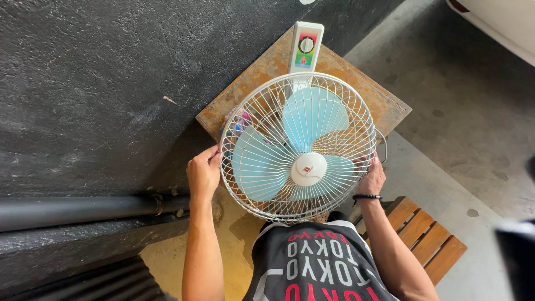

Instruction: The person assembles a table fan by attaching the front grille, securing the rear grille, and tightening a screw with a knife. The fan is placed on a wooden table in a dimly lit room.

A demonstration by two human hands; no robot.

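Fan, white wire cage, pale blue blades, on rusty table | left hand gripping cage's left rim | right hand clasping right rim | wooden bench below

dark rough wall | grey concrete floor | slatted wooden bench

The fan lay face up on a rusty counter, its round white wire cage covering three pale blue blades around a white hub. Its white control base pointed away toward the dark wall.
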